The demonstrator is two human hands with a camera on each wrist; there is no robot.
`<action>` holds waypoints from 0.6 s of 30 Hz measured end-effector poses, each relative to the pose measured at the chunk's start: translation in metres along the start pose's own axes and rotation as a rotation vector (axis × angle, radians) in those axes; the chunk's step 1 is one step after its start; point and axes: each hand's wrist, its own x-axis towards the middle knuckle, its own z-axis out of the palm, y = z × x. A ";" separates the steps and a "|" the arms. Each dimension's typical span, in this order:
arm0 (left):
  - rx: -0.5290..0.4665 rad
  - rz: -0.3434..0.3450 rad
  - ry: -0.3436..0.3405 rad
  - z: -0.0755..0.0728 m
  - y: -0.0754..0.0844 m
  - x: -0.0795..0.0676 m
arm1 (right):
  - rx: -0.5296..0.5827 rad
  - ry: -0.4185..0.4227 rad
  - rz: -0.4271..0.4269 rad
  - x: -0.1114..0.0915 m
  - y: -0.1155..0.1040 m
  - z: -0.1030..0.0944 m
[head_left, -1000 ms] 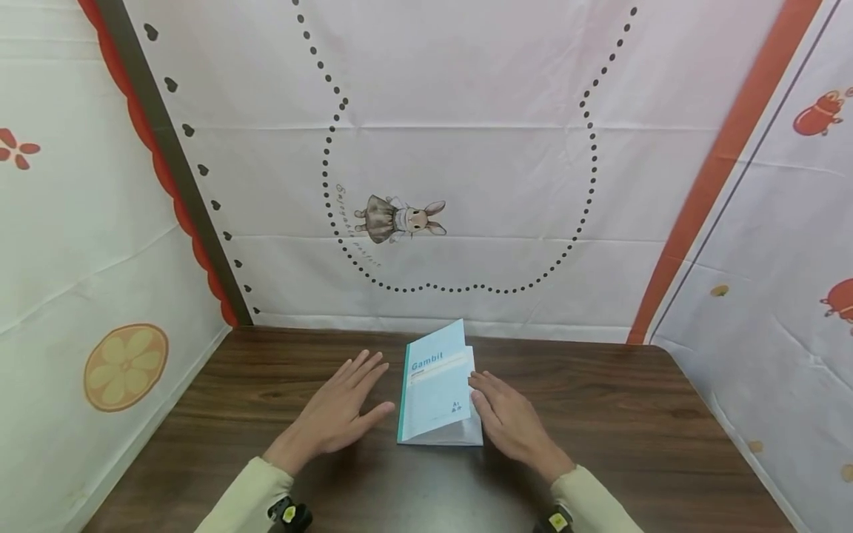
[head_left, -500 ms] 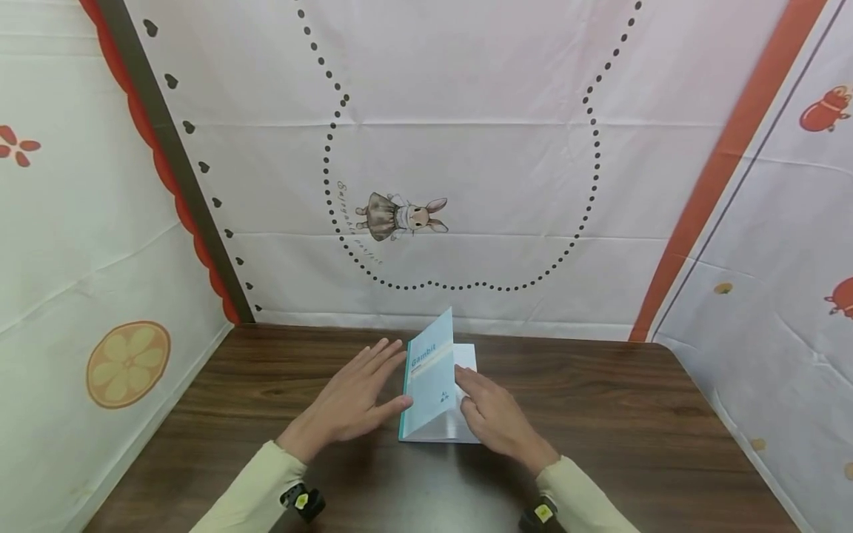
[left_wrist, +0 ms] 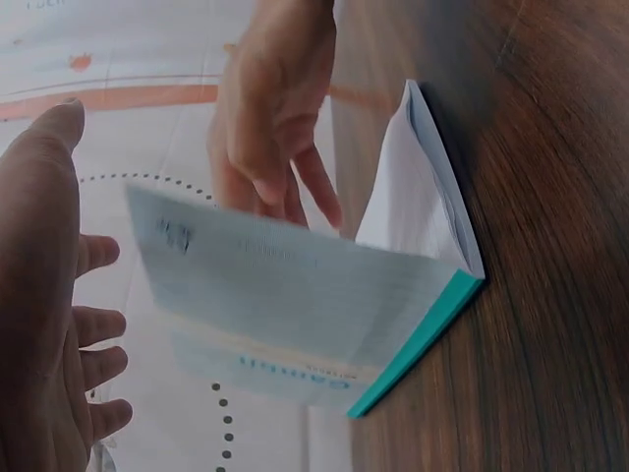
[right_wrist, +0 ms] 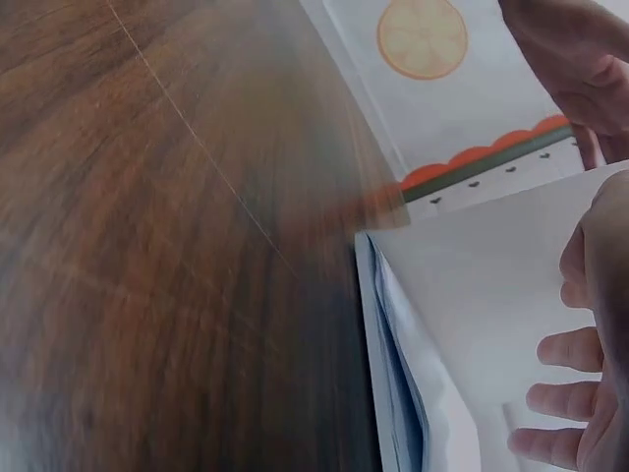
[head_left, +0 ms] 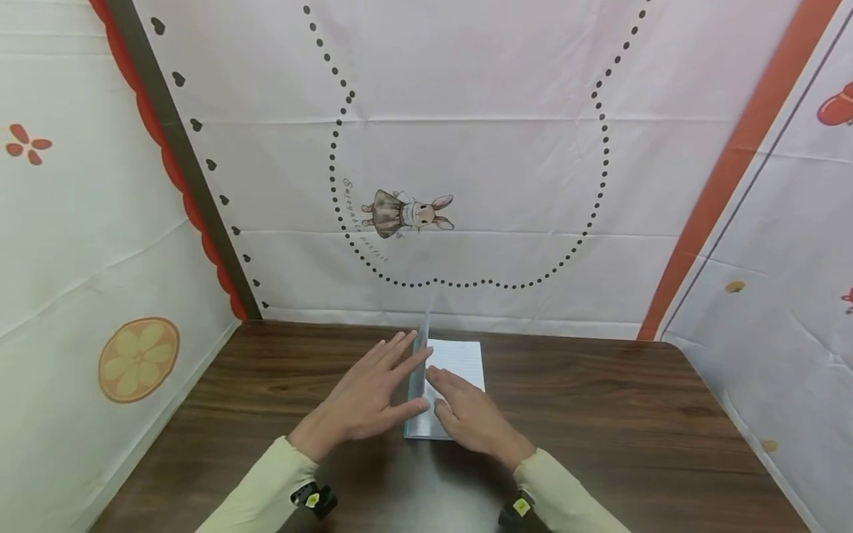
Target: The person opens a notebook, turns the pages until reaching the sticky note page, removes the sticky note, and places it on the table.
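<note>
Both the left hand and right hand, fingers extended, flank the raised cover of a notebook on the tabletop, the right over its lined page. The cover reads "Gambit"; smaller print is blurred.

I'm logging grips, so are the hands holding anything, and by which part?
Nothing is held: the notebook cover stands raised between the left hand and the right hand, neither closed around it.

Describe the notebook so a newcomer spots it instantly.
Start at the brown table in front of the white printed cloth. Near its middle lies a notebook, its front cover raised between the left hand and the right hand. Its teal spine stands out against the surrounding brown and white.
</note>
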 end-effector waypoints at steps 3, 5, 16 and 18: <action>0.031 0.021 -0.002 -0.002 0.002 -0.001 | -0.016 -0.029 -0.015 0.003 -0.003 0.005; 0.059 0.021 -0.004 -0.004 0.002 -0.003 | -0.028 -0.044 -0.016 0.004 -0.004 0.007; 0.138 -0.060 -0.021 -0.015 -0.016 -0.027 | -0.113 -0.087 0.052 -0.001 0.011 0.016; 0.144 -0.071 -0.025 -0.016 -0.019 -0.031 | -0.112 -0.096 0.056 -0.002 0.014 0.016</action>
